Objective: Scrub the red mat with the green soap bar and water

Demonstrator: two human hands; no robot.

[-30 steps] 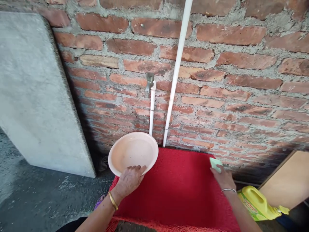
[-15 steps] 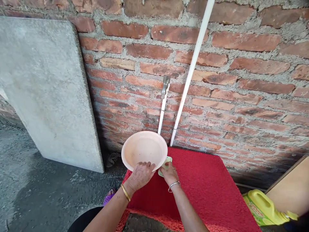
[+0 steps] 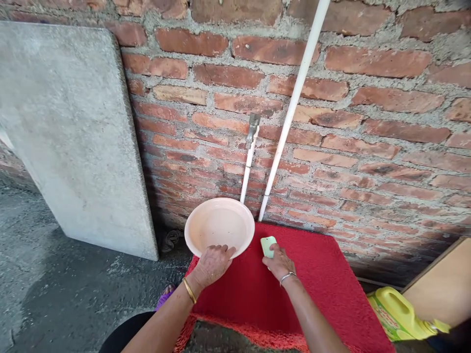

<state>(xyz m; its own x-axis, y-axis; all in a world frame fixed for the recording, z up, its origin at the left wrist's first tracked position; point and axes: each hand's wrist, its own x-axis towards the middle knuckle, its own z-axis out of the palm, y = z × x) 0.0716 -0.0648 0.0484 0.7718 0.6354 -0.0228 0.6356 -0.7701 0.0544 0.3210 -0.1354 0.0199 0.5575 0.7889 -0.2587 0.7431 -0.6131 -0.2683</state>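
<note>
The right hand has drawn away from the bowl; half a second ago it was tucked against the rim. It pinches a green sponge just beside the bowl. The left hand still grips the near rim, fingers curled over it. The bowl sits at the far left corner of the red surface, below a tap on a brick wall. A concrete slab leans at left; a yellow jug lies at right.

Plain soft daylight on my view, nothing blown out. The concrete slab drops a dark shadow along the brick wall base. Everything's pretty sharp, though the pipe leans and edges stretch.
</note>
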